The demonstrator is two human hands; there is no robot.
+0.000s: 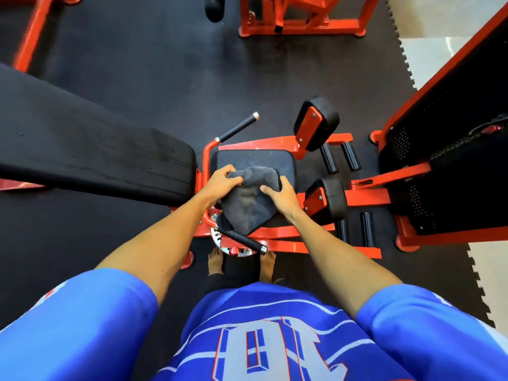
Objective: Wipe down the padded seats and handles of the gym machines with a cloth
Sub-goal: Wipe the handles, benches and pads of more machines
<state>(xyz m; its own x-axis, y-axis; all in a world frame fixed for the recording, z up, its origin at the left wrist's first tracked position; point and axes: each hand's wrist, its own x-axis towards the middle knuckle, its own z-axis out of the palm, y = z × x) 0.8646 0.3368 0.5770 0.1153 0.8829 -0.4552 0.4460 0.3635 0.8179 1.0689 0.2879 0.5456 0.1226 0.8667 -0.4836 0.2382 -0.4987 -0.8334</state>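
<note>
1. While bent over the padded seat [255, 160] of an orange gym machine, gripping a grey cloth [248, 207] in both hands.
2. Left hand [220, 183]: fingers curled round the cloth's far left edge.
3. Right hand [281, 195]: thumb on top, fingers wrapped round the right edge.
4. Cloth bunched over the seat's near half, hanging toward the near handle [242, 239]; contact with the pad unclear.
5. Far handle [237, 127] beyond the seat; long black backrest [96, 149] at left.

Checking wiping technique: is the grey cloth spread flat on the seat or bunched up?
Bunched. The cloth is gathered and creased between the left hand and right hand, both gripping it over the seat.
</note>
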